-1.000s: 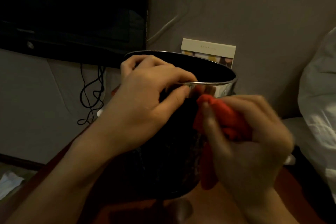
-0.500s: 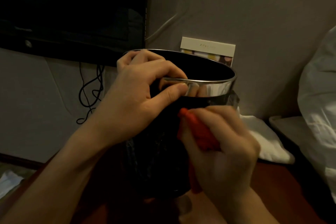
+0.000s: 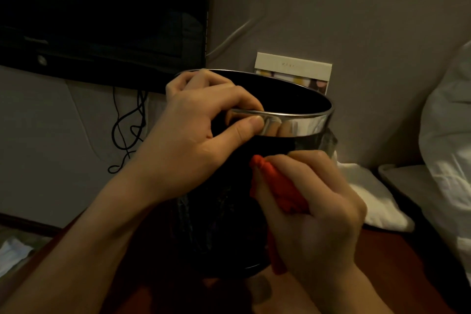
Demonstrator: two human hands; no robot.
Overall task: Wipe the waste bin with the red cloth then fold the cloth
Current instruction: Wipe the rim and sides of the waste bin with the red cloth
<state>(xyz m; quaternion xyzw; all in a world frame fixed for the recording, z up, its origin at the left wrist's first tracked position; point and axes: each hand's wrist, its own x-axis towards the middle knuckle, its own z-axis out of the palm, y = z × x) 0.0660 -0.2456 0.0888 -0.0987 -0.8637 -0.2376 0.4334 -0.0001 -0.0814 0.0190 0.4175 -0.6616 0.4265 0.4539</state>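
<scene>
A black waste bin (image 3: pixel 219 211) with a shiny metal rim band stands upright on a reddish-brown table. My left hand (image 3: pixel 193 135) grips the near left part of the rim, fingers curled inside and thumb pressed on the metal band. My right hand (image 3: pixel 313 209) holds a bunched red cloth (image 3: pixel 283 191) and presses it against the bin's dark front wall, below the band. A strip of the cloth hangs down under my palm. The bin's lower right side is hidden behind my right hand.
A dark TV screen (image 3: pixel 102 13) hangs on the wall at upper left, with black cables (image 3: pixel 127 130) dangling below it. A small card box (image 3: pixel 293 74) leans on the wall behind the bin. White bedding (image 3: pixel 448 148) and a white cloth (image 3: pixel 377 201) lie to the right.
My right hand with the red cloth has slid down and left from the rim band to the bin's dark wall. The left hand keeps its grip on the rim.
</scene>
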